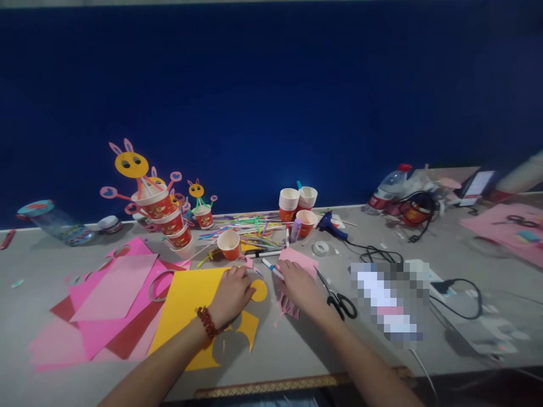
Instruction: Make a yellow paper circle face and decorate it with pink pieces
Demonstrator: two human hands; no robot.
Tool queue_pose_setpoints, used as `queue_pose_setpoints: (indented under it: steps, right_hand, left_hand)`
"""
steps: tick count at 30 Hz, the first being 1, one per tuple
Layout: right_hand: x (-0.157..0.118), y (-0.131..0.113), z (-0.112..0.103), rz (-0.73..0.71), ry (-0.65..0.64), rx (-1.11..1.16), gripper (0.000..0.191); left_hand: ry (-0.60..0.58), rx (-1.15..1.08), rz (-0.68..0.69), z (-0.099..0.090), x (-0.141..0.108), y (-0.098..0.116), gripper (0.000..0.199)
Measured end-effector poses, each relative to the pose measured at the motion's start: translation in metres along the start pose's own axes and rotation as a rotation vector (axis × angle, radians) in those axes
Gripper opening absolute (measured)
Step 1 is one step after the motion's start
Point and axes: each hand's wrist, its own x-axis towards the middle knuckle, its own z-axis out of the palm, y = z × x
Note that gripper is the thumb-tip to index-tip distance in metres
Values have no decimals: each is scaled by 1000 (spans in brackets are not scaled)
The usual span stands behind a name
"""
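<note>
My left hand, with a beaded bracelet at the wrist, rests over a yellow paper sheet. Its fingers are curled, and the thumb side meets the edge of a yellow paper circle. Below lies a cut yellow scrap. The fingertips of my right hand close on one end of a white marker with a blue band; the grip is partly hidden. A pink paper piece and a cut pink scrap lie around that hand. Black-handled scissors are just to its right.
Pink and red sheets spread on the left. Behind stand paper-cup figures, a pile of straws, stacked cups and a blue glue gun with its cable. A bottle stands at the back right, near another person's sleeve.
</note>
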Motion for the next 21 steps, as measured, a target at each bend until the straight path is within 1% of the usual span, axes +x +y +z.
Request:
queue_pose_setpoints:
  steps: [3,6,10,11,12,15,16,18,21]
  right_hand:
    - [5,3,6,-16,-18,23,29]
    - [4,7,8,-26,-27,79,35]
    - [2,12,6,-4,-14,128,39]
    - [1,12,5,-3,-8,139,38]
    - [1,13,4,-9,-5,149,36]
    - [3,13,-2,-56,-13,146,26]
    - [5,12,-5,-70,-14,136,22]
    - [13,11,-10,-90,12,109,18]
    - [32,7,-15,-137,61,55,21]
  left_hand:
    - [24,45,-7,5,-3,1,17]
    - [49,67,-25,5,-4,4,18]
    - [87,14,-44,2,-9,8,9]
    - [97,-14,-30,2,-10,8,8]
    - [106,-43,-7,2,-11,9,13]
    - [102,-107,58,5,-14,9,33]
    - [102,-116,60,7,-14,9,35]
    - [109,-121,49,11,-13,8,30]
    - [142,-114,29,17,-13,8,27]
